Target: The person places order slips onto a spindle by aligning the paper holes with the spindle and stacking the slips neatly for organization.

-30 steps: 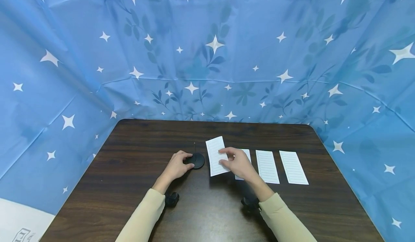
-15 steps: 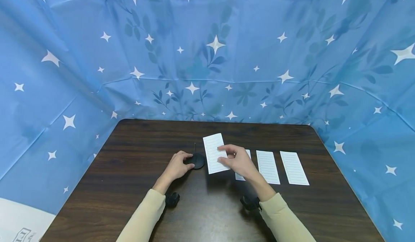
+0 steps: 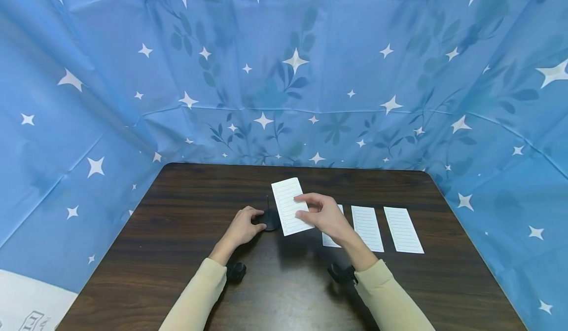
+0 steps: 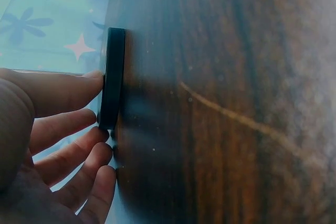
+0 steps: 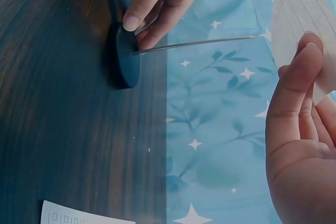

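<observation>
A receipt spike (image 3: pixel 271 220), a black round base with a thin metal needle (image 5: pixel 194 44), stands upright on the table left of centre. My left hand (image 3: pixel 238 230) holds the base by its left edge, its thumb (image 4: pixel 68 90) on the top face and fingers along the rim. Between thumb and fingers, my right hand (image 3: pixel 326 217) pinches a white lined slip of paper (image 3: pixel 287 206) by its right edge. Raised off the table, the slip tilts just right of the spike. In the right wrist view the needle's tip is close to the slip's edge.
Several more lined slips lie in a row on the right: one (image 3: pixel 330 240) partly behind the right hand, then a middle slip (image 3: pixel 367 228) and a far-right slip (image 3: pixel 404 230). The dark wooden table (image 3: pixel 186 272) ends at a blue star-patterned curtain (image 3: pixel 284 74).
My right hand has lifted the slip slightly and carried it left, so its edge now comes up to the spike. The left hand stays put on the base.
</observation>
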A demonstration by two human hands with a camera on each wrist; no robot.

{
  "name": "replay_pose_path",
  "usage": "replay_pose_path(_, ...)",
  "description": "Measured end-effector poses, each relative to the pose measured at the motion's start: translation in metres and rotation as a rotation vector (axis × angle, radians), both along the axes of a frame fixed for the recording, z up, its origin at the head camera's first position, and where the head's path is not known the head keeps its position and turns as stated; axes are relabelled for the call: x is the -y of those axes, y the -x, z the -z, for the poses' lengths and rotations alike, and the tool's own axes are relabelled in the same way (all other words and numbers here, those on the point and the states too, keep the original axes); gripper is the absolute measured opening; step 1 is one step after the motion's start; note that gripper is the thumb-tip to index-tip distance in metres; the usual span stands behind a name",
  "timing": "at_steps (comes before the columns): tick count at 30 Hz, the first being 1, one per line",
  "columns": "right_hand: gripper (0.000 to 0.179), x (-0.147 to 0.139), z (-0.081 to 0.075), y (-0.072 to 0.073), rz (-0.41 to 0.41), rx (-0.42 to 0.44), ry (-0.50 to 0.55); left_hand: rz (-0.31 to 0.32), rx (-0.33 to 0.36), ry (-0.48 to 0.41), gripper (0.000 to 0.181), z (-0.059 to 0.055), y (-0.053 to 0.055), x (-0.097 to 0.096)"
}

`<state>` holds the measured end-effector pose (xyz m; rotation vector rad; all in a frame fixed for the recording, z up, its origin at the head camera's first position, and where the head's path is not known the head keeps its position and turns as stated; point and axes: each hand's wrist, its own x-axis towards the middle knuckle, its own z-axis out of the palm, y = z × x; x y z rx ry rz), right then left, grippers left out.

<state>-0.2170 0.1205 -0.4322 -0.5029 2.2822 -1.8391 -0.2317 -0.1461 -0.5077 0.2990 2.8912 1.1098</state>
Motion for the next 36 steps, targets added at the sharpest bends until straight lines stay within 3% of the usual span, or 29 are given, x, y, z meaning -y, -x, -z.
replay_pose_path(6, 0.037, 0.004, -0.004, 0.002, -0.024, 0.012, 0.039, 0.002, 0.0, 0.002, 0.038, 0.0, -0.001, 0.0)
replay_pose_path(24, 0.038, 0.013, 0.005, 0.011, -0.103, 0.1, 0.153, 0.005, -0.017, 0.02, 0.037, 0.002, 0.001, 0.0)
replay_pose_path(36, 0.03, 0.015, 0.006, 0.013, -0.057, 0.099, 0.105, -0.027, -0.055, -0.047, 0.028, 0.0, 0.002, 0.003)
